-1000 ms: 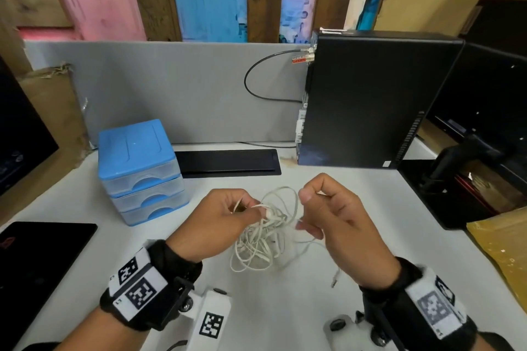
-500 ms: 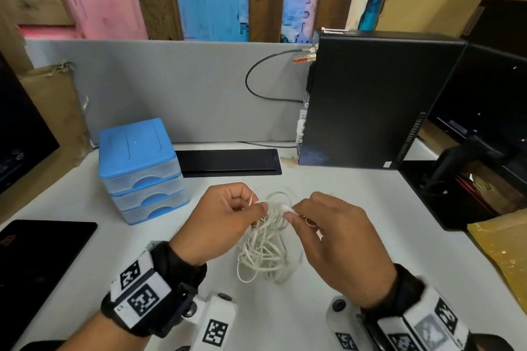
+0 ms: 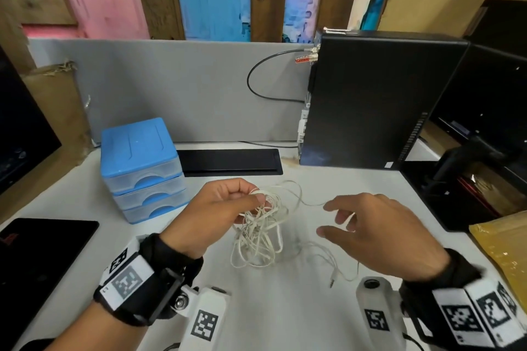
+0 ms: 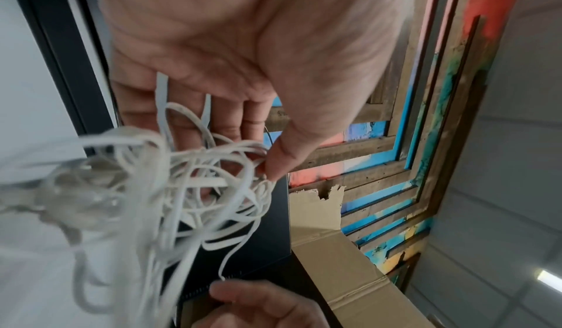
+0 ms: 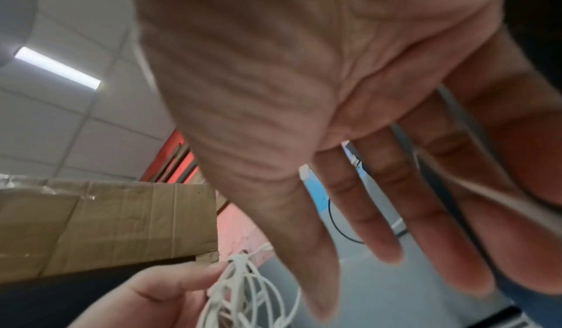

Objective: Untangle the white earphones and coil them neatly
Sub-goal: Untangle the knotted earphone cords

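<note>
The white earphones (image 3: 258, 232) are a loose tangle hanging over the white desk (image 3: 285, 316) between my hands, the lower loops touching it. My left hand (image 3: 253, 199) pinches the top of the tangle (image 4: 194, 179) between thumb and fingers. My right hand (image 3: 328, 219) hovers to the right with its fingers (image 5: 386, 213) spread and nearly straight. One thin strand (image 3: 312, 204) runs from the tangle to its fingertips and lies across them (image 5: 456, 184). The jack plug (image 3: 331, 283) rests on the desk near my right wrist.
A blue drawer unit (image 3: 142, 168) stands left of the hands. A black computer tower (image 3: 376, 105) rises behind on the right, with a black cable slot (image 3: 231, 162) beside it. A dark pad (image 3: 37, 259) lies far left and a yellow envelope (image 3: 504, 248) far right.
My right hand went in to the tangle, then drew back to the right and spread its fingers, pulling one strand out sideways. The left hand kept its pinch and barely moved.
</note>
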